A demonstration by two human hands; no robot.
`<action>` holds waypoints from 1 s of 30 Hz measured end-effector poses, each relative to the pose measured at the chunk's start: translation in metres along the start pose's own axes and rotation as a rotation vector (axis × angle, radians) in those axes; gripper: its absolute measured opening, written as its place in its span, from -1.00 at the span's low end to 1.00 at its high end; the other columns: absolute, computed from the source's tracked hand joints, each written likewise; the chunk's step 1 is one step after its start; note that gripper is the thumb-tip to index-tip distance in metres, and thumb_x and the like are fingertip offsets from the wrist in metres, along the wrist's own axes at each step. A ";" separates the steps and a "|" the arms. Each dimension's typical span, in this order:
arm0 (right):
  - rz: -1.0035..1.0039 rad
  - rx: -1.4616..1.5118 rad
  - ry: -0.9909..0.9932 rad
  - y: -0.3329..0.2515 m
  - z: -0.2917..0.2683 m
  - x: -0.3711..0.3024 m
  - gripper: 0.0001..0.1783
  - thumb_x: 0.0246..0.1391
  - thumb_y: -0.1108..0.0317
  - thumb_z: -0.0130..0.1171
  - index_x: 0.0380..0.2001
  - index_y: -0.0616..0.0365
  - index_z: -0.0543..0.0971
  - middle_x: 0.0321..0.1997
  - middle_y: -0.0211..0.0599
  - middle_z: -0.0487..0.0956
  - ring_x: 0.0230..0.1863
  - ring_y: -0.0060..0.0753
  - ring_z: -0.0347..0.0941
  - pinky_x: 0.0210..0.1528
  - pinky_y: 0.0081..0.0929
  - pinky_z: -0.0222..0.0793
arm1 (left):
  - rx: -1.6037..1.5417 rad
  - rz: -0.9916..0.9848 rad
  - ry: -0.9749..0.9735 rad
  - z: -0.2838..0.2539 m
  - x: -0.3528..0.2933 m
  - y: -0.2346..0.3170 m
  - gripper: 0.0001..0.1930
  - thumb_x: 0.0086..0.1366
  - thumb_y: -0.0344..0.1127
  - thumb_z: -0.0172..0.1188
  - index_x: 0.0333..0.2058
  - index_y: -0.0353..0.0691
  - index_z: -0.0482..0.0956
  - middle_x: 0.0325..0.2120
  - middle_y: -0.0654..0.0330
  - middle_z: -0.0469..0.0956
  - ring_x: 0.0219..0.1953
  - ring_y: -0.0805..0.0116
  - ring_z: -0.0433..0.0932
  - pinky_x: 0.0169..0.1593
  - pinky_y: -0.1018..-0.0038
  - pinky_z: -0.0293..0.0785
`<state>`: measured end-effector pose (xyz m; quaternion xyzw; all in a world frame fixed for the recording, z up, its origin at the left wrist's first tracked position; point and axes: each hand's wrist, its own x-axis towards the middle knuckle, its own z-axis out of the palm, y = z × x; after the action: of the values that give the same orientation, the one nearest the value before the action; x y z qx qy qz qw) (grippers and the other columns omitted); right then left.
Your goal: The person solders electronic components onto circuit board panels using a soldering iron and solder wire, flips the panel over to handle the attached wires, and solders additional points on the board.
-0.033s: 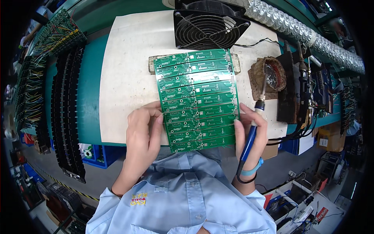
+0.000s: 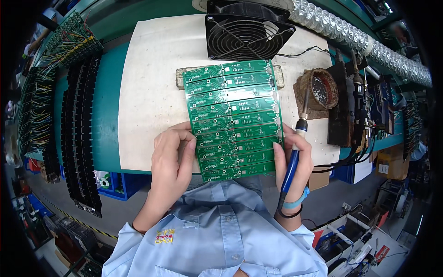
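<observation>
A green circuit board panel (image 2: 235, 117), divided into several long strips, is tilted up in front of me. Its far end rests over a pale block (image 2: 180, 78). My left hand (image 2: 171, 154) pinches the panel's left edge between thumb and fingers. At the right edge, my right hand (image 2: 295, 159) grips the panel with the thumb in front. The same hand also holds a soldering iron (image 2: 290, 168) with a blue handle, its tip pointing away from me, beside a crusty brown solder pot (image 2: 336, 90). Fingertips behind the panel are hidden.
A black fan (image 2: 247, 34) stands beyond the panel on a white sheet (image 2: 147, 92). Behind runs a silver flexible duct (image 2: 341, 34). Black slotted racks (image 2: 80, 134) and wired boards (image 2: 69, 41) are at left. A soldering station with cables (image 2: 357, 101) stands at right.
My right hand and the soldering iron have shifted slightly left, and the iron's tip has swung left. The panel sits a touch nearer to me; my left hand has barely moved.
</observation>
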<state>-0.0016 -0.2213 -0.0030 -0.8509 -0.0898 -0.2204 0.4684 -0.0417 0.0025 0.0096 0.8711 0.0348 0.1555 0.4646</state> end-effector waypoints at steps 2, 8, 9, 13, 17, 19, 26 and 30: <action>-0.026 -0.001 -0.049 0.001 0.006 -0.007 -0.69 -0.12 0.67 0.15 -0.25 0.20 0.43 -0.18 -0.15 0.57 -0.29 -0.31 0.49 -0.20 -0.50 0.39 | -0.065 -0.023 -0.025 0.002 -0.002 0.002 -0.94 0.16 -0.54 0.04 -0.36 -0.34 0.41 -0.17 0.00 0.50 -0.28 0.26 0.42 -0.17 0.46 0.33; -0.049 0.004 -0.017 -0.003 0.012 -0.011 -0.63 -0.20 0.71 0.18 -0.25 0.19 0.43 -0.17 -0.10 0.57 -0.27 -0.27 0.49 -0.18 -0.46 0.40 | -0.167 -0.036 -0.002 0.004 0.010 0.004 -0.97 0.20 -0.54 0.00 -0.37 -0.37 0.40 -0.11 -0.05 0.49 -0.12 0.22 0.47 -0.06 0.45 0.36; -0.050 0.004 -0.014 -0.003 0.012 -0.010 -0.63 -0.20 0.71 0.18 -0.25 0.19 0.43 -0.17 -0.10 0.57 -0.27 -0.27 0.49 -0.18 -0.46 0.40 | -0.167 -0.034 -0.003 0.004 0.013 0.004 -0.97 0.20 -0.54 0.00 -0.37 -0.37 0.40 -0.11 -0.05 0.49 -0.12 0.22 0.47 -0.06 0.45 0.36; -0.096 -0.136 -0.069 -0.006 0.015 -0.003 -0.61 -0.23 0.69 0.20 -0.25 0.18 0.43 -0.17 -0.09 0.56 -0.26 -0.28 0.49 -0.15 -0.45 0.38 | -0.084 -0.044 0.009 0.004 0.021 -0.003 -0.89 0.13 -0.55 0.08 -0.33 -0.34 0.47 -0.32 0.07 0.54 -0.35 0.31 0.41 -0.21 0.48 0.33; -0.123 -0.141 0.053 0.007 0.001 -0.003 -0.67 -0.13 0.58 0.16 -0.21 0.16 0.45 -0.25 -0.16 0.58 -0.28 -0.35 0.45 -0.13 -0.48 0.33 | 0.151 0.083 0.176 -0.014 0.011 -0.009 -0.89 0.11 -0.57 0.07 -0.34 -0.33 0.46 -0.45 0.13 0.49 -0.40 0.35 0.35 -0.28 0.51 0.29; -0.128 -0.132 0.142 0.011 -0.005 -0.004 -0.70 -0.07 0.54 0.13 -0.19 0.15 0.45 -0.28 -0.18 0.58 -0.29 -0.38 0.44 -0.14 -0.49 0.31 | 0.229 0.122 0.229 -0.017 0.003 -0.009 -0.89 0.11 -0.58 0.07 -0.34 -0.33 0.45 -0.49 0.15 0.47 -0.42 0.37 0.34 -0.30 0.52 0.28; 0.037 0.018 0.183 -0.001 -0.026 -0.003 -0.74 0.13 0.33 -0.01 -0.12 0.18 0.40 -0.32 -0.18 0.54 -0.31 -0.43 0.38 -0.20 -0.53 0.30 | -0.061 0.159 0.064 -0.003 -0.006 0.005 -0.86 0.06 -0.63 0.02 -0.37 -0.32 0.39 -0.52 0.17 0.38 -0.43 0.35 0.30 -0.31 0.50 0.25; -0.128 0.060 0.655 0.005 -0.065 0.006 -0.72 0.15 0.27 -0.05 -0.14 0.22 0.40 -0.40 -0.32 0.42 -0.43 -0.56 0.31 -0.30 -0.63 0.24 | -0.038 0.129 0.152 -0.008 -0.007 -0.003 -0.91 0.10 -0.57 0.04 -0.38 -0.31 0.46 -0.42 0.12 0.40 -0.37 0.29 0.33 -0.26 0.49 0.28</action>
<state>-0.0132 -0.2787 0.0259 -0.7134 0.0060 -0.5083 0.4822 -0.0501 0.0087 0.0100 0.8483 0.0106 0.2514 0.4659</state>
